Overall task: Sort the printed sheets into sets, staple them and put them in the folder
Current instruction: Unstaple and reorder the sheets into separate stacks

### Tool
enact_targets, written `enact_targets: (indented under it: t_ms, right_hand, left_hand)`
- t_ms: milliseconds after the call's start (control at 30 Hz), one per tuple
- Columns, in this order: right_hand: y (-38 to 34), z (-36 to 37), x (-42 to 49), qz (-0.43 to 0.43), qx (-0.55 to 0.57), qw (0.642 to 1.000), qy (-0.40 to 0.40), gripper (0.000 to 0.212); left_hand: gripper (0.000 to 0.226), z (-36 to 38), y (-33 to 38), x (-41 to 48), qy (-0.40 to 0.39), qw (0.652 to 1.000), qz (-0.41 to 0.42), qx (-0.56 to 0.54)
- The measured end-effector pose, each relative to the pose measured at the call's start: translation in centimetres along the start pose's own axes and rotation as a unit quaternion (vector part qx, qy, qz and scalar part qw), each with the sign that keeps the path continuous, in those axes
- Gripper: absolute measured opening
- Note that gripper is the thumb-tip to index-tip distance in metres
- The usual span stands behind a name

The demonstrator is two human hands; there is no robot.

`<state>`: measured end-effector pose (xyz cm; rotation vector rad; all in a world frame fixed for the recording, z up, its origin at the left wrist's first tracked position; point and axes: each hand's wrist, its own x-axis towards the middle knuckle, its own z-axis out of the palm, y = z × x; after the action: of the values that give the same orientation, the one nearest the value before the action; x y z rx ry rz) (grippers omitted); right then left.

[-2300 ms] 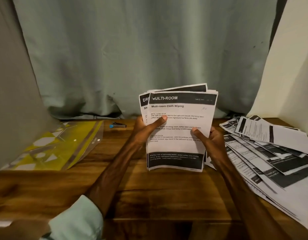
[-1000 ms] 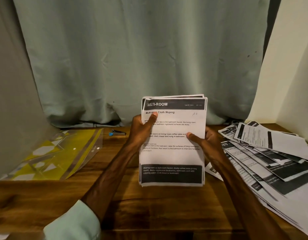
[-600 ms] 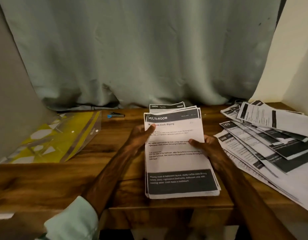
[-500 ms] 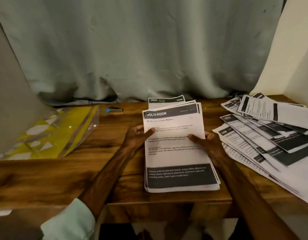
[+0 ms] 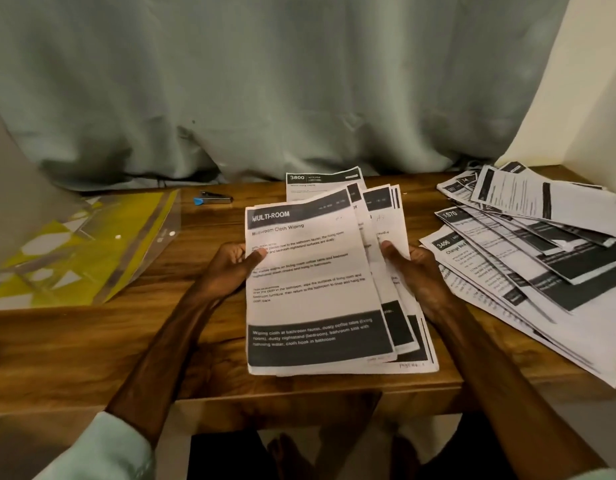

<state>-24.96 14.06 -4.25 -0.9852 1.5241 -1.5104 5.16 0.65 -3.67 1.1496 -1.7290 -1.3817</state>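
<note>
The stack of sheets [image 5: 317, 292] lay on the bench [image 5: 92, 341] at front centre, its top page headed MULTI-ROOM. The left hand [image 5: 230, 268] pinched the stack's left edge with the thumb on top. The right hand [image 5: 413, 271] gripped the right edge, where several sheets fanned out unevenly. The fingers [image 5: 234, 251] of both hands were curled onto paper, so neither hand was free. A single sheet [image 5: 320, 180] headed 3800 lay just behind the stack. A loose pile [image 5: 541, 244] of overlapping sheets sprawled across the right of the bench. The stapler [image 5: 213, 199] lay at the back, left of the stack and apart from it. The folder [image 5: 85, 251] lay at the far left; whether it held any paper could not be told. Judged from this layout, the task was at an early stage — one set was being squared up, no staple was visible on it, and the loose pile remained to be sorted, stapled and filed.
</note>
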Motion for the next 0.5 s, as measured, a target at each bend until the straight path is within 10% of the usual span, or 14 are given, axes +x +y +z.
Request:
enact_targets:
  t_ms: [500]
  right_hand:
    - [1.1,0.1,0.6,-0.009,-0.033,0.999,-0.019,0.020]
  left_hand:
    - [0.021,-1.3,-1.6,0.2,-0.024,1.000,-0.009,0.006]
